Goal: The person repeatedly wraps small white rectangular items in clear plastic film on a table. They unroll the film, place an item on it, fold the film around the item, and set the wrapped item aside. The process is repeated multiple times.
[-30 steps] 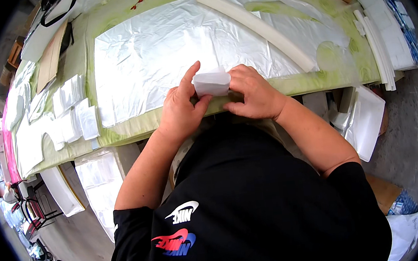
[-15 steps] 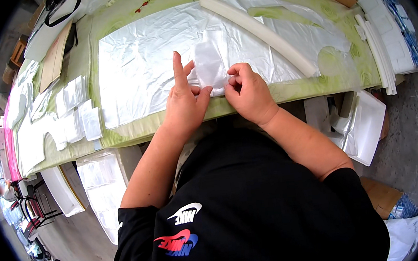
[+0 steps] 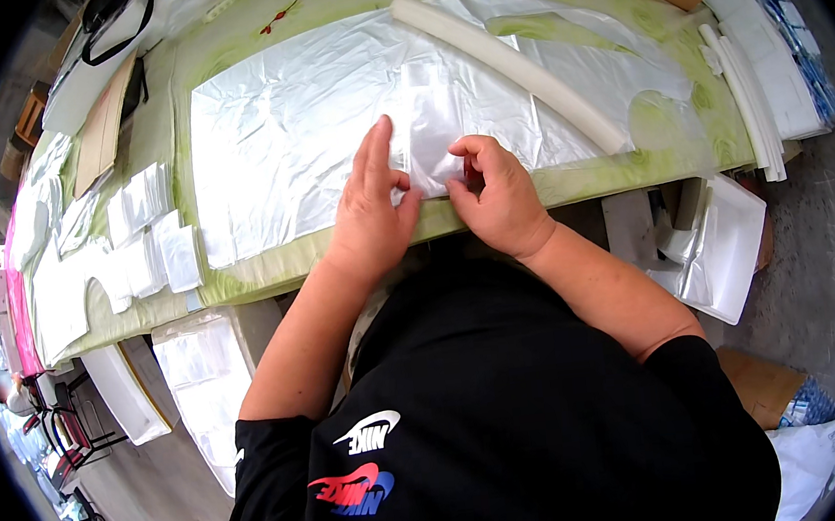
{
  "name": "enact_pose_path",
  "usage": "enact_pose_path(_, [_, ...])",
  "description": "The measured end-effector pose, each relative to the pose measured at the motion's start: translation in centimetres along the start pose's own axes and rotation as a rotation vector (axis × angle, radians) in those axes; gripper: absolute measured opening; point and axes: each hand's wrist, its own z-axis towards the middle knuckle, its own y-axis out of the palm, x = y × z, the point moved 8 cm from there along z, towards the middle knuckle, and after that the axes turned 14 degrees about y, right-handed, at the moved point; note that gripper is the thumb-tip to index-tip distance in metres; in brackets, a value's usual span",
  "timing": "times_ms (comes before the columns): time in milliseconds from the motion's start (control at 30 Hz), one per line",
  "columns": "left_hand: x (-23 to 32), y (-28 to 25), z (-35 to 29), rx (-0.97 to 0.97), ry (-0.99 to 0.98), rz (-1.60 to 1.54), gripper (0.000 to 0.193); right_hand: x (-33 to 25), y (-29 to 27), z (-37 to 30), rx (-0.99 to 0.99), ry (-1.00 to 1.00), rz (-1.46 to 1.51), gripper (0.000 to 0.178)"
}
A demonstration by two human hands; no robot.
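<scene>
The small white film piece is over the near side of a large plastic sheet, between our two hands, close to the front edge of our bench.

From the left, we see stacks of white pieces lying along the pale green bench cover, with a brown cardboard panel behind them. Next, the plastic sheet spreads out, wrinkled and silvery white. Our left hand is just beside the film piece's left side; its grip is apart, the forefinger raised well away from the thumb. Our right hand is at the film piece's lower right, fingers curled; whether that grip pinches the film, we cannot tell.

Farther right, a pale roll lies slantwise over the plastic sheet. At the right end we have white strips beside a white stack, with blue packets along its outer side.
</scene>
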Motion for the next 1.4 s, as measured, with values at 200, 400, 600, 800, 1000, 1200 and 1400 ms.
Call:
enact_pose_path(200, [0.0, 0.8, 0.8, -0.143, 0.095, 0.211, 0.072, -0.1, 0.5, 0.5, 0.063, -0.068, -0.189, 0.025])
enact_pose_path(400, [1.9, 1.6, 1.3, -0.233, 0.307, 0.410, 0.056, 0.0, 0.5, 0.8, 0.070, -0.065, -0.228, 0.023])
enact_pose_path(600, [-0.9, 2.8, 1.0, -0.455, 0.103, 0.550, 0.067, -0.3, 0.2, 0.5, 0.024, 0.010, -0.243, 0.026])
enact_pose_path(800, [-0.6, 0.6, 0.9, -0.193, 0.045, 0.402, 0.070, -0.1, -0.4, 0.3, 0.022, 0.003, -0.196, 0.028])
enact_pose_path(1000, [-2.3, -0.2, 0.1, -0.188, -0.002, 0.320, 0.061, 2.3, -0.7, -0.9, -0.027, 0.083, 0.223, 0.060])
enact_pose_path(1200, [-0.7, 1.3, 0.4, -0.447, 0.138, 0.486, 0.049, -0.3, -1.4, -0.7, -0.006, -0.116, -0.041, 0.067])
enact_pose_path(1400, [0.1, 2.0, 1.7, -0.459, 0.247, 0.477, 0.043, -0.8, -1.2, -0.8, -0.053, -0.289, -0.068, 0.023])
